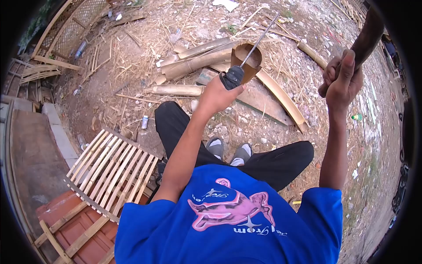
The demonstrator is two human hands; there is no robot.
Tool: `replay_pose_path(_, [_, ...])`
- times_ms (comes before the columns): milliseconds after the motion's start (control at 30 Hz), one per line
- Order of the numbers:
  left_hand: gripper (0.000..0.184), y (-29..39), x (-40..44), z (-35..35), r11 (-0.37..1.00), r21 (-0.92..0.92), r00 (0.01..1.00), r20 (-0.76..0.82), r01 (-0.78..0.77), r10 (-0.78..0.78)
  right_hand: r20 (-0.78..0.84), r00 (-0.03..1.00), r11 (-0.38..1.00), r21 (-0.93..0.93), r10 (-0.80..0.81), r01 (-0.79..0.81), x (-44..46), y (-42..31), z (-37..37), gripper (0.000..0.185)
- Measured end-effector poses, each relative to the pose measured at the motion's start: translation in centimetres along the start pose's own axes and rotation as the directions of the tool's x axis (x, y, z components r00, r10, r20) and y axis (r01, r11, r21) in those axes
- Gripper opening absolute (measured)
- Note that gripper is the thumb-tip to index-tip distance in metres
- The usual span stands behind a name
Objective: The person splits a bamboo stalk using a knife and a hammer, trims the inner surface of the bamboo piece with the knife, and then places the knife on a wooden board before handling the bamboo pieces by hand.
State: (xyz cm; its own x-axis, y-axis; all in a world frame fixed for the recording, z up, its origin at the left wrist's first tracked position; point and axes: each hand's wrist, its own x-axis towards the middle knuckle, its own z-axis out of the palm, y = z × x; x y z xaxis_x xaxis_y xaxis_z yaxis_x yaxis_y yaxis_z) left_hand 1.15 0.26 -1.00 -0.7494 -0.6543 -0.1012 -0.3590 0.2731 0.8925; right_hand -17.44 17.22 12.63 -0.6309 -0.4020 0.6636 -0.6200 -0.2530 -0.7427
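Note:
A long thin metal rod (259,40) with a black wrapped handle is held in my left hand (223,91), its tip pointing up and to the right. Just behind the rod stands an upright piece of thick bamboo (246,59) with a round cut top. My right hand (343,79) is raised at the right, its fingers wrapped round a dark curved wooden piece (368,37). Below the upright piece, a split bamboo length (281,99) and a flat wooden board (263,104) lie on the ground.
Split bamboo pieces (193,64) lie ahead on ground strewn with shavings. A slatted bamboo panel (112,169) is at the lower left by a reddish wooden panel (61,220). A small can (144,122) stands left of my knee.

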Motion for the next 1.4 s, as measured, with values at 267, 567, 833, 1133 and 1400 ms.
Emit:
replay_pose_path(267, [0.042,-0.9,-0.7,-0.2,1.0,-0.017,1.0,-0.011,0.02,-0.02,0.295,0.71,0.619,-0.745,0.639,-0.248,-5.9,7.1,-1.7,0.049])
replay_pose_path(567, [0.041,0.8,-0.3,1.5,0.998,0.066,0.998,0.055,-0.001,-0.003,0.319,0.813,0.737,-0.649,0.487,-0.186,-7.9,7.6,-1.3,0.042])
replay_pose_path(833, [0.038,1.5,-0.9,1.7,0.998,0.06,1.0,0.023,-0.001,-0.001,0.155,0.906,0.893,-0.298,0.395,-0.338,-2.1,1.2,-2.1,0.047])
replay_pose_path(1133, [0.046,-0.6,0.1,1.5,0.996,0.062,0.995,0.067,0.07,-0.074,0.355,0.774,0.706,-0.69,0.525,-0.162,-6.3,7.7,-2.5,0.044])
replay_pose_path(1400, [0.047,-1.6,-0.5,2.0,0.99,0.083,0.992,0.044,0.114,-0.118,0.32,0.816,0.737,-0.652,0.481,-0.179,-4.7,6.0,-1.8,0.051])
